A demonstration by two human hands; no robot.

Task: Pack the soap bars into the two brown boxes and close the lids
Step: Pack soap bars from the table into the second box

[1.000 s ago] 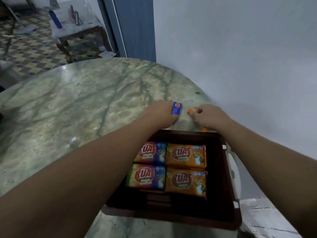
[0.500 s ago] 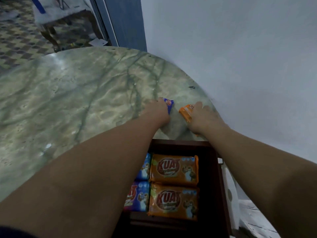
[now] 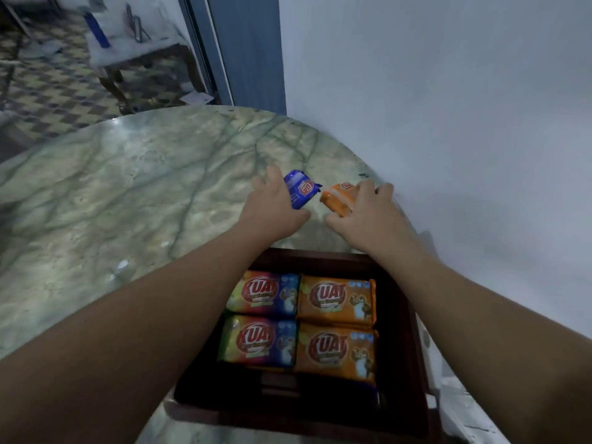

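Soap bars: left hand (image 3: 278, 205) grips blue bar (image 3: 301, 192), right hand (image 3: 365, 213) grips orange bar (image 3: 340, 197); brown box (image 3: 400, 315) lies nearward of both, below wrists

Both bare arms reach straight out, side by side. The left hand (image 3: 275, 203) has its back up and its fingers curled round a blue soap bar (image 3: 302, 192) — the thumb sticks out to the side. The right hand (image 3: 365, 213) is near it, back up too, with fingers bent over an orange soap bar (image 3: 339, 198).
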